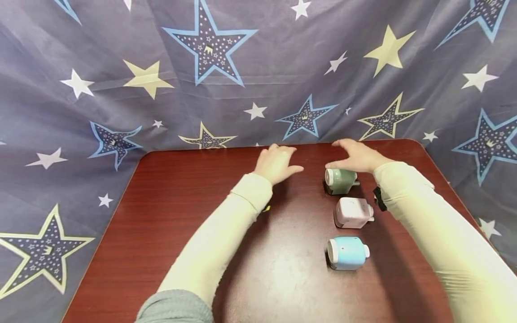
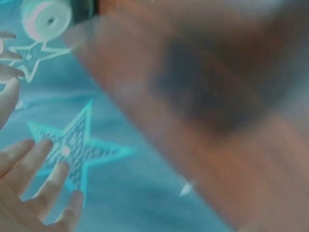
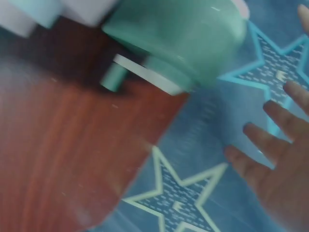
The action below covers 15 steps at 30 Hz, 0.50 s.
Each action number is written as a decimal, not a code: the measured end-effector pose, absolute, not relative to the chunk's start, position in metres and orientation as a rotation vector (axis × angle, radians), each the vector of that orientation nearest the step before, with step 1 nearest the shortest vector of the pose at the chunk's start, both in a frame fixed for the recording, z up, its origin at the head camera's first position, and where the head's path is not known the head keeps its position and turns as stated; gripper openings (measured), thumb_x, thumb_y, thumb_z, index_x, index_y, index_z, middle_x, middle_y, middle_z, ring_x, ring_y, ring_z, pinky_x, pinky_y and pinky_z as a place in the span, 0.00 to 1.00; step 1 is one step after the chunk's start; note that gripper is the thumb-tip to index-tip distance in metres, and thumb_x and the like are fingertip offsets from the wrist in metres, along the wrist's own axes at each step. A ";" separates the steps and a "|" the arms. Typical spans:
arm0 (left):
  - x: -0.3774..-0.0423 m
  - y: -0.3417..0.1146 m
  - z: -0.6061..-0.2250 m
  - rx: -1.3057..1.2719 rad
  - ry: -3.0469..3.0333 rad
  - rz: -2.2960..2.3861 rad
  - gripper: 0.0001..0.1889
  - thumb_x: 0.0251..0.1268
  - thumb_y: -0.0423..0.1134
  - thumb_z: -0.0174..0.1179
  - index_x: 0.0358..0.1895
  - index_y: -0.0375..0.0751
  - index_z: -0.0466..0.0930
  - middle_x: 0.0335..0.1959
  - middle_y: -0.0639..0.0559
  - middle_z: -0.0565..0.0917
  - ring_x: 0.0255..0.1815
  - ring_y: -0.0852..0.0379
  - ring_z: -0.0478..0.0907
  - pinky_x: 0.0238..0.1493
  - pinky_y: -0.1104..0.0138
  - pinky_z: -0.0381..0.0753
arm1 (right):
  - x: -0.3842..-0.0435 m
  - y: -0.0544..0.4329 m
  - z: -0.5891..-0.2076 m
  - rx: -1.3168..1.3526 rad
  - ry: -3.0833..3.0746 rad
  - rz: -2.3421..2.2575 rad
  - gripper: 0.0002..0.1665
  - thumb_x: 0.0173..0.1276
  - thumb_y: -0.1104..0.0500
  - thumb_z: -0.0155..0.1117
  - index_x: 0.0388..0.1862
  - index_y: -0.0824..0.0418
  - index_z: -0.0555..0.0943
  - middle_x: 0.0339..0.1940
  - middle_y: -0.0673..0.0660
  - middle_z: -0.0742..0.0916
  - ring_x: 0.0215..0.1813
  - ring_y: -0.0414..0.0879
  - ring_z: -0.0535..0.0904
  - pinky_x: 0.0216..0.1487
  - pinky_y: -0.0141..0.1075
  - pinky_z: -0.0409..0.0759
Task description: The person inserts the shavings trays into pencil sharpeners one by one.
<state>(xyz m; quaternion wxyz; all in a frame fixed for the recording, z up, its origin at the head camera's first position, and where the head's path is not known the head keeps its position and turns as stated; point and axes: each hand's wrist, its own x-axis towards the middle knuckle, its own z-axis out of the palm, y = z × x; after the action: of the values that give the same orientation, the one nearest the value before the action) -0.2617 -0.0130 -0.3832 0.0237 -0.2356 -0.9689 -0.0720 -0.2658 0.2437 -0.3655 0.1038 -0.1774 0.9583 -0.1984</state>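
Note:
A green crank pencil sharpener (image 1: 340, 181) lies on the table, its round white face with a dark centre hole showing in the left wrist view and its crank (image 3: 145, 75) in the right wrist view. Over the green sharpener my right hand (image 1: 357, 155) hovers, fingers spread and thumb near its top; whether they touch is unclear. A pink sharpener (image 1: 352, 212) and a light blue sharpener (image 1: 348, 253) stand in a row nearer to me. My left hand (image 1: 276, 162) is held above the table's far part, left of the green sharpener, with loose fingers and nothing in them.
The dark red wooden table (image 1: 169, 215) meets a grey-blue curtain (image 1: 242, 103) with stars along its far edge. A small dark device (image 1: 379, 199) sits at my right wrist. A tiny yellow item (image 1: 266, 208) shows beside my left sleeve.

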 end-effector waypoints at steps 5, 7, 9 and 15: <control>-0.261 -0.052 -0.351 -0.710 -2.905 -0.167 0.35 0.64 0.65 0.58 0.68 0.48 0.73 0.65 0.53 0.80 0.59 0.46 0.75 0.53 0.52 0.75 | -0.268 0.252 -0.333 -0.443 2.978 -0.579 0.56 0.63 0.33 0.64 0.78 0.64 0.58 0.76 0.68 0.66 0.76 0.65 0.59 0.73 0.61 0.58; -0.260 -0.068 -0.340 -0.684 -2.881 -0.168 0.35 0.64 0.65 0.58 0.68 0.48 0.73 0.65 0.53 0.80 0.60 0.45 0.75 0.53 0.51 0.75 | -0.266 0.260 -0.321 -0.378 3.024 -0.602 0.58 0.62 0.31 0.62 0.80 0.60 0.55 0.77 0.67 0.65 0.77 0.66 0.59 0.72 0.63 0.58; -0.259 -0.084 -0.332 -0.654 -2.856 -0.170 0.36 0.63 0.66 0.58 0.69 0.48 0.73 0.65 0.52 0.80 0.60 0.44 0.75 0.53 0.50 0.75 | -0.262 0.269 -0.313 -0.301 3.056 -0.642 0.58 0.62 0.29 0.61 0.81 0.56 0.52 0.79 0.66 0.63 0.78 0.66 0.57 0.70 0.66 0.57; -0.248 -0.134 -0.317 -0.516 -2.807 -0.215 0.40 0.61 0.67 0.58 0.71 0.46 0.69 0.66 0.49 0.78 0.62 0.41 0.73 0.56 0.44 0.71 | -0.244 0.296 -0.306 -0.140 3.136 -0.714 0.57 0.64 0.29 0.57 0.82 0.52 0.47 0.81 0.66 0.57 0.80 0.66 0.49 0.69 0.71 0.52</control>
<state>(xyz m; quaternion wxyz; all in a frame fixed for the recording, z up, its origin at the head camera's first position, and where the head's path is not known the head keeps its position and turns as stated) -0.2475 -0.1340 -0.3169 0.1392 -0.1786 -0.9712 -0.0742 -0.2438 0.2959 -0.3056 -0.0387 -0.0435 0.9734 -0.2217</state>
